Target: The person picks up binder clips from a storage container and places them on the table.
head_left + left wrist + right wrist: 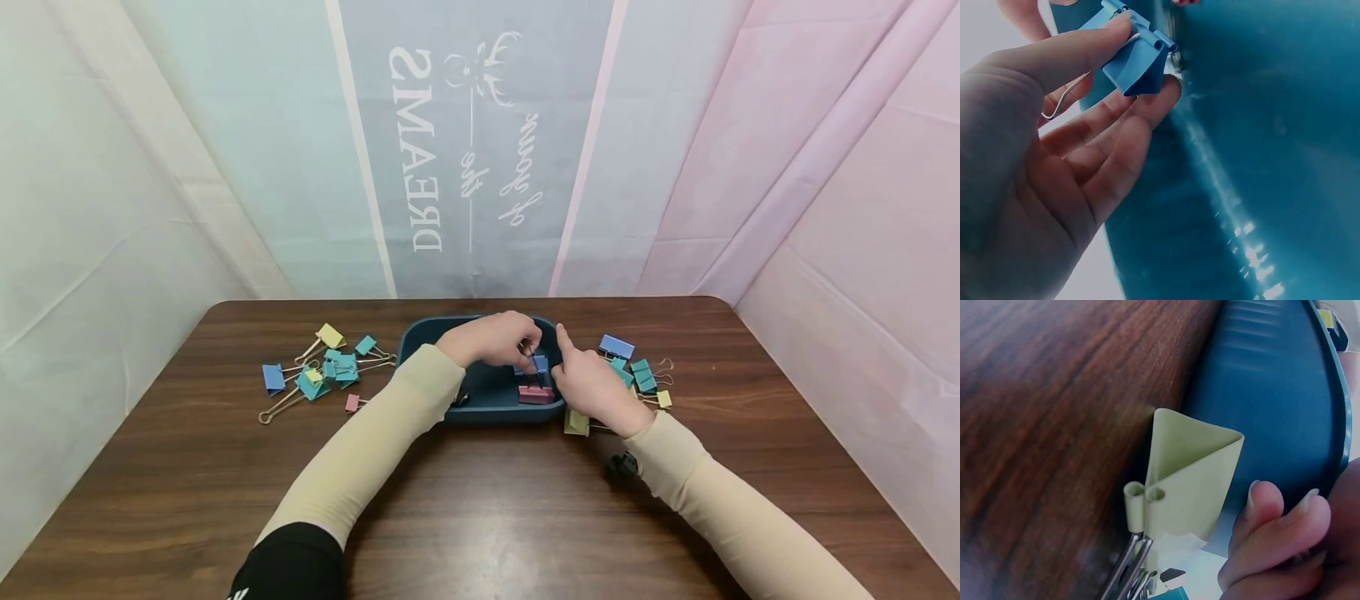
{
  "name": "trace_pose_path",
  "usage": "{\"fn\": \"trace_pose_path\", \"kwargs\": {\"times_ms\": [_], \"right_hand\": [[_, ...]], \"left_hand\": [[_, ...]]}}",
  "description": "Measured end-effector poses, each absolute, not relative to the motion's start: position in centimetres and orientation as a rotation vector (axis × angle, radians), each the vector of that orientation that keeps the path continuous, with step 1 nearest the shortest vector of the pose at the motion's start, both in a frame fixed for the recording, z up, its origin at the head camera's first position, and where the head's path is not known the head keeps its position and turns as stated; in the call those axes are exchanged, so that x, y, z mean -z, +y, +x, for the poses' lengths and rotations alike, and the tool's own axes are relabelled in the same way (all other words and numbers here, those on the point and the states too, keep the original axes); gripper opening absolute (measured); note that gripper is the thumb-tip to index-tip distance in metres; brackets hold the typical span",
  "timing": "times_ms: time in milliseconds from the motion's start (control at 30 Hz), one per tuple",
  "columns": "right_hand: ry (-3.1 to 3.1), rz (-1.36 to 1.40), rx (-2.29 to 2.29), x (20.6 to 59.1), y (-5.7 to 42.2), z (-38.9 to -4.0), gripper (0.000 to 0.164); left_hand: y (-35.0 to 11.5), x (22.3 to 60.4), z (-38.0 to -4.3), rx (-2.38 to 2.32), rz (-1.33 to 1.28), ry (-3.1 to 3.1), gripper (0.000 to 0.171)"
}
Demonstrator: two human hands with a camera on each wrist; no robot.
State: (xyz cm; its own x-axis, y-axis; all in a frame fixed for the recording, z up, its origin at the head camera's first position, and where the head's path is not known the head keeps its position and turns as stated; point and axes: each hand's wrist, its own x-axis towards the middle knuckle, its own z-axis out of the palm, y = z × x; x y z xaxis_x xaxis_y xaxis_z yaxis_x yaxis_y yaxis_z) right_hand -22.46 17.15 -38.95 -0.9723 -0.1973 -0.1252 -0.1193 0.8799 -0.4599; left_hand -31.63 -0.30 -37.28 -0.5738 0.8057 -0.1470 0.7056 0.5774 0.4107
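Observation:
My left hand (495,339) is over the right part of the dark blue tray (487,414). Its thumb and fingers pinch a blue binder clip (1138,65) with a wire handle. Below that hand, inside the tray, sit another blue clip (538,365) and a pink binder clip (536,395). At the tray's right rim is my right hand (596,385), index finger straight and thumb over the rim. Its other fingers (1279,540) bend loosely beside the tray's outer wall. Close to them on the wooden table stands a pale yellow-green binder clip (1194,481).
Left of the tray lies a loose pile of teal, blue and yellow clips (341,367), plus a small pink clip (352,403). More clips (643,375) lie right of the tray, near my right wrist. A printed curtain (472,167) hangs behind the table (480,508).

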Motion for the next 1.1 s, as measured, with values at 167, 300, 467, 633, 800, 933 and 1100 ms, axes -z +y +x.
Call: {"fn": "trace_pose_path", "kwargs": {"times_ms": [167,300,467,633,800,933,1100], "right_hand": [[2.885,-0.235,0.69,38.9,17.2,-22.4,0.07],[2.885,-0.215,0.686,38.9,17.2,-22.5,0.071],[2.893,-0.216,0.687,39.1,17.3,-22.5,0.071],[2.898,-0.23,0.685,39.2,17.3,-22.6,0.071],[2.896,-0.236,0.683,39.1,17.2,-22.6,0.071],[2.899,-0.235,0.685,39.1,17.2,-22.6,0.071],[2.9,-0.24,0.696,39.1,17.2,-22.6,0.07]], "left_hand": [[-1.6,35.7,-31.9,-0.468,1.259,2.549,0.026],[-3.0,33.7,-31.8,-0.505,1.267,2.594,0.025],[-5.6,31.2,-31.2,-0.618,1.275,2.622,0.022],[-9.1,29.5,-30.5,-0.652,1.214,2.681,0.018],[-13.5,28.8,-29.9,-0.664,1.126,2.743,0.015],[-17.9,29.2,-29.7,-0.717,1.057,2.747,0.012],[-23.2,30.5,-29.1,-0.725,0.894,2.781,0.009]]}}
